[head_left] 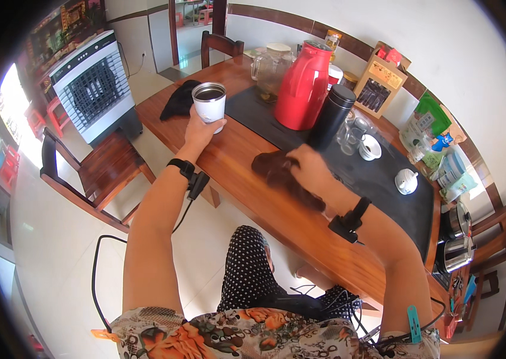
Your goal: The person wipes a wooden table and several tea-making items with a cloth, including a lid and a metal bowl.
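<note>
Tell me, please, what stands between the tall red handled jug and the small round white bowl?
The head view shows a black cylindrical flask and some clear glass cups there.

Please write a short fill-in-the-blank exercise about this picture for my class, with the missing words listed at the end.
1. The person's left grip holds a cup whose outside is ____.
2. A brown cloth is touched by the person's ____ grip.
3. The tall jug beside the black canister is coloured ____.
4. In the picture, the air cooler stands to the ____ of the wooden table.

Missing words: white; right; red; left.
</note>
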Motion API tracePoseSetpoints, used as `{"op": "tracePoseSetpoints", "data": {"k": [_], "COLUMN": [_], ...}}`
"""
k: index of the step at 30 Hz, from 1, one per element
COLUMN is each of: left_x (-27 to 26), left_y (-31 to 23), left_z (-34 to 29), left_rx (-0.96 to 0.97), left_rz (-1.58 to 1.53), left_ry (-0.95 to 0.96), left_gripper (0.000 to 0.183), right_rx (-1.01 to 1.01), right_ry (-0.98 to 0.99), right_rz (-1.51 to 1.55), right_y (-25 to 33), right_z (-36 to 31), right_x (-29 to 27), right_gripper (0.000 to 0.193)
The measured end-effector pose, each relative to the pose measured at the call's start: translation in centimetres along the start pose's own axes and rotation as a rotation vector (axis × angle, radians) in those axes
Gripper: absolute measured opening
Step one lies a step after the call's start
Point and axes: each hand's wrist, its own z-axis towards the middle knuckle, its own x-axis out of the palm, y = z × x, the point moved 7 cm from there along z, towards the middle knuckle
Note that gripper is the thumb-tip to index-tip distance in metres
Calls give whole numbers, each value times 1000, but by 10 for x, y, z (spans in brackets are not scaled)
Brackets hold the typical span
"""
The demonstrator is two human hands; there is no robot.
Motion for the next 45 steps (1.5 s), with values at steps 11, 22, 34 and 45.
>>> {"op": "tracePoseSetpoints", "data": {"k": [11,22,34,45], "left_x": [7,43,72,75], "left_y": [-76,-153,-169,-150], "left_z": [-74,-159,-172,-163], "left_rx": [46,126,96,17], "left_rz": [-147,-259,-239,-175], "left_ry": [104,275,268,178], "left_gripper": [72,81,72,71], "right_rx": [89,-9,372,171], "right_ry": [330,175,-36,433], "right_rz": [-275,-240,-90,-210], "right_y": [-30,-35,-111,-122], "right_z": [71,6,-165,-107], "right_x": [71,17,-122,-40], "right_gripper": [71,52,45,63]}}
